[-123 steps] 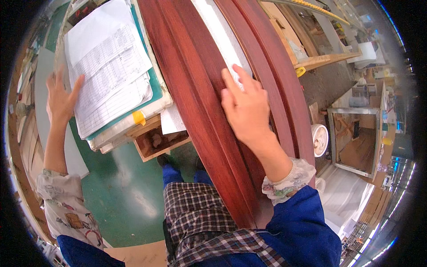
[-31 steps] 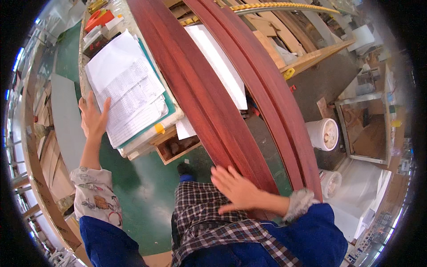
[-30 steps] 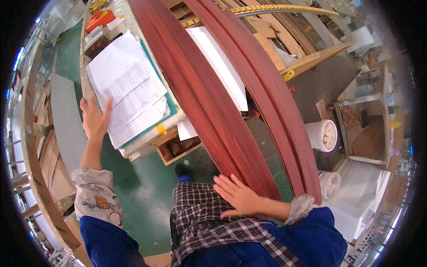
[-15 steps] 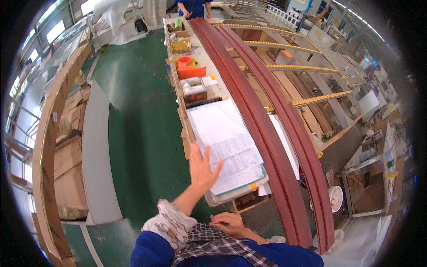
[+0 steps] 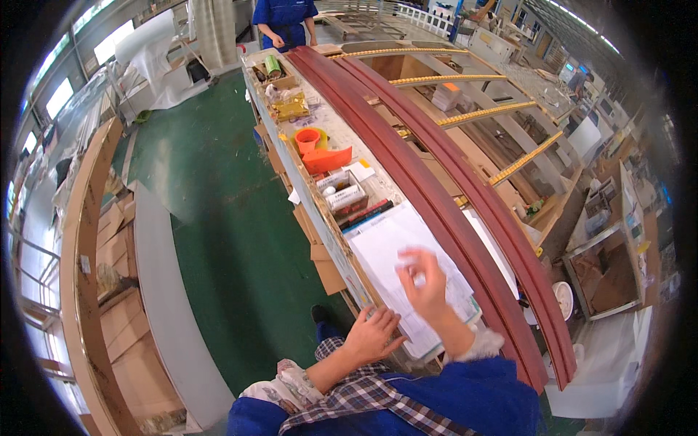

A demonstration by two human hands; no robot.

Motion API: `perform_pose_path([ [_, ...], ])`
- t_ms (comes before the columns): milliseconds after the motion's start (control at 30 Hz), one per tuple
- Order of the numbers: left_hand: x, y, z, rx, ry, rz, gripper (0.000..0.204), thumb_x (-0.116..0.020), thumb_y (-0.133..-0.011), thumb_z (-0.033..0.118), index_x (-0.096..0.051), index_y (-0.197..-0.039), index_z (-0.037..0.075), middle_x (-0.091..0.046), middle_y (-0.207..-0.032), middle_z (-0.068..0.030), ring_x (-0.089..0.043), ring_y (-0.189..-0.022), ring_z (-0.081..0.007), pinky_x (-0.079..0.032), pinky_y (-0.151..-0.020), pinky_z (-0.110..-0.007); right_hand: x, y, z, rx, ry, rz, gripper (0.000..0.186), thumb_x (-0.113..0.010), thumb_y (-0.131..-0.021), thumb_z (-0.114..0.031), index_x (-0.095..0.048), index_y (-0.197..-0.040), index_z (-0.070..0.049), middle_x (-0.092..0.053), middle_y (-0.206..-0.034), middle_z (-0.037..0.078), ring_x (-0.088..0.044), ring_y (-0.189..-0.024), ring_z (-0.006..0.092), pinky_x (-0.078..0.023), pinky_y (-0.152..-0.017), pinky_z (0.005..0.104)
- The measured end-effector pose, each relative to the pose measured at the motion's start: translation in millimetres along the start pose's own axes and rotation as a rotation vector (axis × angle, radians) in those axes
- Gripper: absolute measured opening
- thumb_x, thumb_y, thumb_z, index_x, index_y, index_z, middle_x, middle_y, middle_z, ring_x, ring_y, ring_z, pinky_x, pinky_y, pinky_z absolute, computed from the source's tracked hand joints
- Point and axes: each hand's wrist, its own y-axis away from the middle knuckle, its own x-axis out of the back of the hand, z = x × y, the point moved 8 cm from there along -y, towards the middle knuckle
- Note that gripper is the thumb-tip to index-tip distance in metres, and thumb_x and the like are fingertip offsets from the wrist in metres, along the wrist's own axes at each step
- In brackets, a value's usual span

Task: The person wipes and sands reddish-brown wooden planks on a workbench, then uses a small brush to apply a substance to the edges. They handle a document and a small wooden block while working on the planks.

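We record a dark checked apron (image 5: 361, 407) over a blue garment (image 5: 472, 394). Left of the apron: pale printed cuff (image 5: 289, 385); right of it: pale gathered cuff (image 5: 483, 344). Beyond it we note blue trouser leg (image 5: 326, 331), dark shoe (image 5: 318, 313). Left hand (image 5: 369, 336) and right hand (image 5: 427, 285): bare.

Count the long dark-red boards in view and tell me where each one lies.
2. The left board runs along the right side of the papers; the right board lies beyond it, farther right. Any underneath would be hidden.
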Motion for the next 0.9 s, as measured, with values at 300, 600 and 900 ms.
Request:
perform_pose_path([
  [300,20.6,-57.5,-102.7,-0.466,0.113,0.017,0.033,-0.068,-0.080,0.024,-0.060,-0.106,0.005,-0.059,-0.110,-0.0091,-0.057,-0.086,-0.0207,-0.044,-0.078,-0.031,-185.3,-331.3,204.3,0.016,0.408,-0.171,0.032,-0.061,-0.079,-0.007,-0.062,-0.111,-0.009,-0.064,-0.098,0.014,-0.061,-0.093,0.0325,-0.050,-0.081,0.0411],
  [600,83.0,-58.6,-225.3,0.193,0.246,0.143,0.035,-0.074,-0.074,0.015,-0.061,-0.105,0.006,-0.059,-0.114,-0.0110,-0.060,-0.087,-0.0250,-0.048,-0.073,-0.034,-284.7,-390.7,271.8,-0.033,0.602,-0.518,0.026,-0.058,-0.078,-0.009,-0.069,-0.102,-0.011,-0.064,-0.100,0.018,-0.062,-0.094,0.0348,-0.050,-0.081,0.0441],
  [900,122.8,-75.4,-223.0,0.379,0.576,0.280,0.033,-0.050,-0.095,0.018,-0.051,-0.122,0.000,-0.061,-0.105,-0.0142,-0.063,-0.082,-0.0226,-0.049,-0.079,-0.034,-180.6,-290.7,155.1,-0.481,-0.462,-0.620,0.029,-0.064,-0.085,-0.013,-0.060,-0.111,0.000,-0.065,-0.090,0.007,-0.063,-0.076,0.0127,-0.051,-0.067,0.0275],
])
